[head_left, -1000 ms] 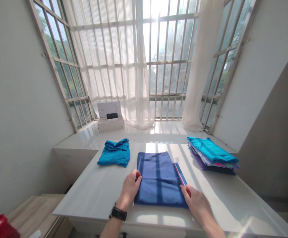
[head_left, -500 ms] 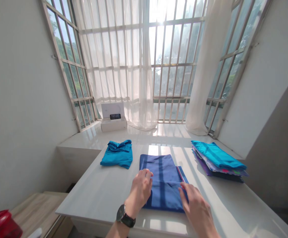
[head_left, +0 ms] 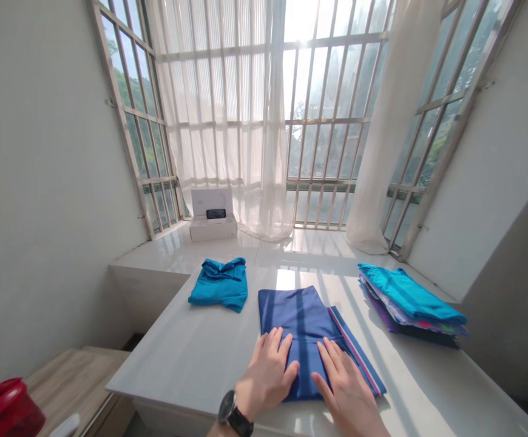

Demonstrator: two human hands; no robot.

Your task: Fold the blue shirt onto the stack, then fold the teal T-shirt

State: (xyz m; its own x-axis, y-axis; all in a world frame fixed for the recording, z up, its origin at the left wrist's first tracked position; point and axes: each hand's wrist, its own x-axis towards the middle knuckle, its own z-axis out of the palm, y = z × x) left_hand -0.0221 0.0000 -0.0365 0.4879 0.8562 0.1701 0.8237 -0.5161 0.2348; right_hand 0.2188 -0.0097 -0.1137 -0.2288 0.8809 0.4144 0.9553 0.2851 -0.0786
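A folded dark blue garment (head_left: 303, 315) with a red and white stripe along its right edge lies on the white table (head_left: 200, 358) in front of me. My left hand (head_left: 268, 373), a black watch on its wrist, lies flat on the garment's near left part with fingers spread. My right hand (head_left: 343, 391) rests flat on the near right part, fingers stretched out. Neither hand grips anything.
A crumpled turquoise shirt (head_left: 220, 284) lies at the table's far left. A stack of folded clothes (head_left: 409, 303) sits at the right. A white box with a phone (head_left: 213, 220) stands on the window ledge. A red container (head_left: 0, 413) is at the lower left.
Both hands moved from the garment's side edges onto its near part and now lie flat on it. The garment's near end has been folded over. The camera shifted slightly.
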